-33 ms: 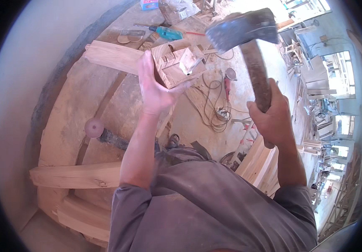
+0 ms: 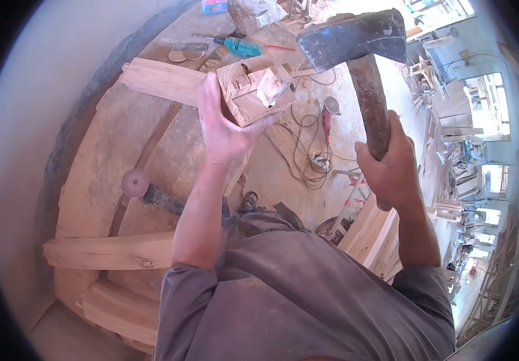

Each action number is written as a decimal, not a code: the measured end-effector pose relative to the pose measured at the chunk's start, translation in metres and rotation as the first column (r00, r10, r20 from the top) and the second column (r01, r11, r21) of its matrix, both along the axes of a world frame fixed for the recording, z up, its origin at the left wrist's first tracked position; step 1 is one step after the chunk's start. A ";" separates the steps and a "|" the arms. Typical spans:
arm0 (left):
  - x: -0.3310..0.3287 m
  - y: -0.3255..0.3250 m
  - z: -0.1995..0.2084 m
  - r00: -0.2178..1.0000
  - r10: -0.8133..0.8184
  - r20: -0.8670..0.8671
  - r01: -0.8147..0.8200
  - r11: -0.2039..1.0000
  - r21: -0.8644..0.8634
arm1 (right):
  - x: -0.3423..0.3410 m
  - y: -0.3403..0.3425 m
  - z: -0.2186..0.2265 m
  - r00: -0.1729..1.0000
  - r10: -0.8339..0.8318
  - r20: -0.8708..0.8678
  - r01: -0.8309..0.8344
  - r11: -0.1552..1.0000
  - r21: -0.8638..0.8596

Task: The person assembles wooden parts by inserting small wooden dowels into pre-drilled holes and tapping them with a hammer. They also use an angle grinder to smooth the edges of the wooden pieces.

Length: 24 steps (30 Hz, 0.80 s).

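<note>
Hatchet up, block steadied.
Right hand [image 2: 392, 165] grips the hatchet [image 2: 355, 42] handle, head raised; left hand [image 2: 220, 123] clasps the carved wooden block [image 2: 253, 90] from its side.

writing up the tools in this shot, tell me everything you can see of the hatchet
The hatchet has a dark, worn metal head, dull and pitted, with a broad wedge shape. Its handle looks like reddish-brown wood, stained and rough. It is raised high, head up and handle running down to the right hand, whose fingers wrap the lower part of the handle. Nothing else touches it. It hangs to the right of the wooden block gripped in the left hand, above a dusty workshop floor with cables.
</note>
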<state>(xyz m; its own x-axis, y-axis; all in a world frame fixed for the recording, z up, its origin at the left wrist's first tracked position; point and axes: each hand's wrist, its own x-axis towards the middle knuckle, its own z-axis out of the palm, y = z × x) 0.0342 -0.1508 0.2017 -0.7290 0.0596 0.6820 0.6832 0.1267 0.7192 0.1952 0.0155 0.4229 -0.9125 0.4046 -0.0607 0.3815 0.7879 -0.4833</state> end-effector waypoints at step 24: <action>0.007 0.004 -0.003 0.998 0.045 -0.047 -0.046 0.999 -0.020 | 0.001 0.017 0.004 0.985 -0.052 -0.164 0.054 0.999 0.003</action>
<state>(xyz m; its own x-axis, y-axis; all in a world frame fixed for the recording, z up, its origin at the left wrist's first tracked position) 0.0410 -0.1463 0.1989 -0.6984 0.0418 0.7144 0.7092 0.1739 0.6832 0.1965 0.0320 0.4268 -0.8871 0.4524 0.0915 0.3387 0.7728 -0.5367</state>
